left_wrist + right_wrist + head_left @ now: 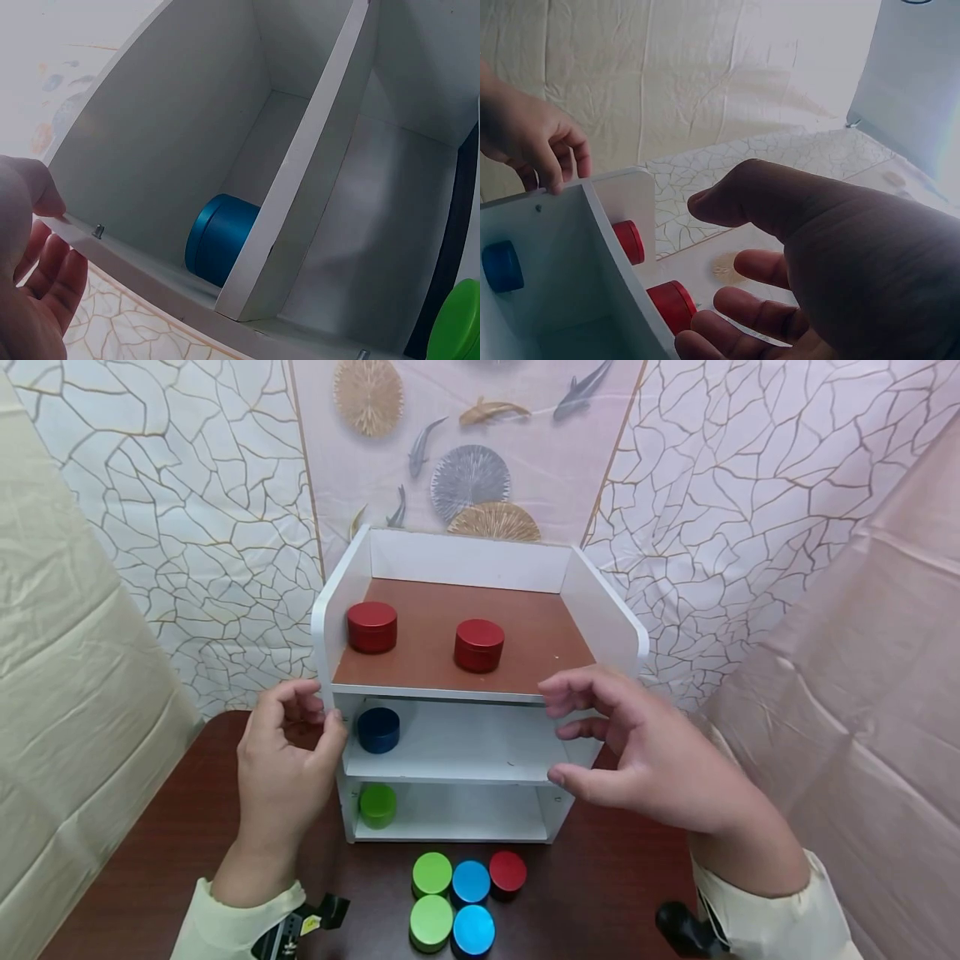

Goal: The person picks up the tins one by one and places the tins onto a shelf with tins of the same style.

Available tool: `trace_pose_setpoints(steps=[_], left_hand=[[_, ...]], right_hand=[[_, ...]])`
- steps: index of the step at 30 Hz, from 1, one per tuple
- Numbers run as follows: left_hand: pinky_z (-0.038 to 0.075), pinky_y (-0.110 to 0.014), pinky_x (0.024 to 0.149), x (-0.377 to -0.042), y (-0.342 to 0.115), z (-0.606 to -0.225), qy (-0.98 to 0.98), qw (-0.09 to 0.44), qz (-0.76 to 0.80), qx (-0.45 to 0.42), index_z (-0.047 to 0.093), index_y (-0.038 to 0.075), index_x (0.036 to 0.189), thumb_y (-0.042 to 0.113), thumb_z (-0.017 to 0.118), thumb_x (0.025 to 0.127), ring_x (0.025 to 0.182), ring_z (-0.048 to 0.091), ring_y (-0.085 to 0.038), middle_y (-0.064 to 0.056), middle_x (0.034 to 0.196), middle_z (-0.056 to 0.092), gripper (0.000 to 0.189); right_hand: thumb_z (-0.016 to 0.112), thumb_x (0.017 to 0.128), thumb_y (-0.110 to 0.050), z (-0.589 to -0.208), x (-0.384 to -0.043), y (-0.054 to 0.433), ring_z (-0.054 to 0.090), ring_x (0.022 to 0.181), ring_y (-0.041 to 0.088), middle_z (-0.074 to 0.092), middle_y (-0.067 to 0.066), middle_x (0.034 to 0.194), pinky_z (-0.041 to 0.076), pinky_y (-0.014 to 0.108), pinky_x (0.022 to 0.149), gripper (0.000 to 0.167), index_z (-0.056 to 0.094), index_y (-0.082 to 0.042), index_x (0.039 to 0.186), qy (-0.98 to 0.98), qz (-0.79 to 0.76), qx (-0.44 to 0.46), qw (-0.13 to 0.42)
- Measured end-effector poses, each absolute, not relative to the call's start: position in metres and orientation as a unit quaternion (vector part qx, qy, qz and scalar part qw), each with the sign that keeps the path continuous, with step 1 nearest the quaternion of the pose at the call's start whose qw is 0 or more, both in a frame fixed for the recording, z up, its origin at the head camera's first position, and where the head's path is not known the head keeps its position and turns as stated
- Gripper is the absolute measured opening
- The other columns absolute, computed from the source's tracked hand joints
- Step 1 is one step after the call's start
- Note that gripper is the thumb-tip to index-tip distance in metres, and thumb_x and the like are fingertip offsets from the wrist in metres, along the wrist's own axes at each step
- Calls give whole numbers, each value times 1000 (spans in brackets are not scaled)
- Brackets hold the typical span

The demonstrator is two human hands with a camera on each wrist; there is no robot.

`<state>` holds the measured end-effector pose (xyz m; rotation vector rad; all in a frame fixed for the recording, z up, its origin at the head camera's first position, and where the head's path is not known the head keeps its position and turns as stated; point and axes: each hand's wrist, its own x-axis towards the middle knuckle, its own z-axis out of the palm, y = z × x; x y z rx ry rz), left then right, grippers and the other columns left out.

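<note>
White-painted board, perhaps wood or fibreboard, makes up the shelf unit (465, 742), which stands on the dark table (615, 893) between the person's hands. The left hand (283, 768) pinches the front edge of its left side panel, thumb on the inner face and fingers outside, as the left wrist view shows. The right hand (637, 752) holds nothing; its fingers are loosely bent with the thumb well apart, near the right end of the top board.

The unit looks stiff and fairly light for its bulk, likely to slide or tip if pulled from one side only. The side panels offer the surest hold, one hand to each; the thin boards between them seem a poorer choice.

Loose tins would shift with any tilt. On the brown top board stand a left red tin (372, 627) and a middle red tin (479, 646); a dark blue tin (378, 731) sits at the left of the middle level, and a green tin (378, 807) at the left of the lowest. Five more tins (432, 873), green, bright blue and red, cluster on the table in front. Their smooth, round walls look rigid but slippery, best taken across the sides between thumb and fingers.
</note>
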<state>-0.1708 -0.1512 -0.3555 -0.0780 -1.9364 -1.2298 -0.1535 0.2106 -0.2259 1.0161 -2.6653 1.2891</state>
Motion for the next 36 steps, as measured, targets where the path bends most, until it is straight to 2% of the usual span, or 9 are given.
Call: trace_pose_setpoints(steps=[5,12,18,23,26,32,36], left_hand=[[51,-8,85,-171,-152,-356,-769,409,-490,-29,66,7,140,8,78,101,99,62,-11,-8,113,68,41],[51,-10,87,-171,-151,-358,-769,407,-492,-30,66,8,140,9,78,102,100,62,-10,-7,114,68,41],[51,-10,87,-172,-151,-358,-770,407,-491,-30,66,7,140,8,78,102,100,62,-10,-8,114,68,41],[51,-10,87,-172,-151,-357,-770,407,-490,-31,66,7,140,8,78,102,100,62,-10,-8,114,67,40],[51,-10,86,-172,-151,-357,-770,408,-489,-32,66,6,140,8,78,102,99,62,-10,-8,113,67,40],[51,-10,86,-172,-152,-357,-771,407,-489,-30,66,7,140,9,78,102,100,62,-10,-8,113,67,40],[51,-10,86,-172,-152,-357,-771,408,-488,-29,66,7,140,9,78,101,99,62,-10,-8,113,68,40]], right_hand=[[94,90,-9,-237,-151,213,67,127,25,63,-2,146,66,31,101,68,59,-17,148,-840,430,331,5],[92,91,-6,-256,-148,218,67,127,23,63,-1,144,68,34,93,65,60,-18,147,-829,458,321,9],[91,91,-4,-277,-147,223,70,123,22,66,3,140,67,31,97,64,61,-15,146,-822,473,316,17],[92,91,-4,-294,-148,227,72,121,28,67,4,137,66,31,99,62,62,-11,145,-817,480,318,20],[92,91,-4,-303,-148,229,73,120,26,68,6,136,65,31,101,62,62,-12,145,-816,482,319,22],[92,91,-4,-319,-148,233,74,116,22,67,18,136,65,31,101,62,62,-13,145,-814,493,307,13],[91,92,-3,-332,-147,236,75,115,22,68,13,135,65,30,102,62,62,-13,145,-812,497,305,15]])
